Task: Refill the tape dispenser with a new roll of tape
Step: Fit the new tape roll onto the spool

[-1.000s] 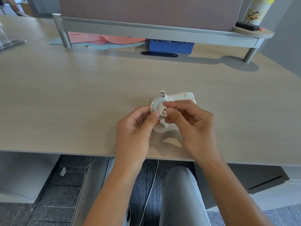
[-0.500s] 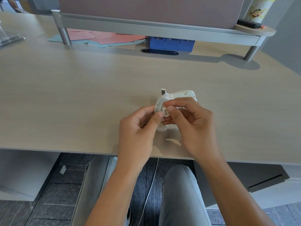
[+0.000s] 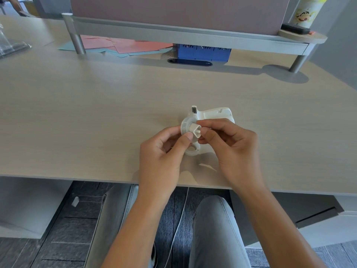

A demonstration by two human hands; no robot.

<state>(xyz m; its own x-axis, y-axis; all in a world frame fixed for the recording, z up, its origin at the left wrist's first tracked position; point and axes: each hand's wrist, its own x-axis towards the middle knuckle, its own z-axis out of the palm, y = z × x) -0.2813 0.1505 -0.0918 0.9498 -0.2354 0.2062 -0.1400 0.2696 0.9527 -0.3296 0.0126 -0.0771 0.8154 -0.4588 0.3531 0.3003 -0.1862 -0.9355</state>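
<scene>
1. Above the near part of the surface [image 3: 96, 113], the left hand [image 3: 162, 157] pinches the white tape dispenser [image 3: 208, 117]; the right hand [image 3: 233, 149] pinches its small hub [image 3: 195, 130].
2. Risk: forcing the hub askew could jam or snap it.
3. Fingers hide the dispenser's underside; no new roll is clearly visible.

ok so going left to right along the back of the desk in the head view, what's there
clear plastic stand → left shelf leg → pink and blue paper sheets → blue box → right shelf leg → yellow cartoon bottle up on the shelf end
</scene>
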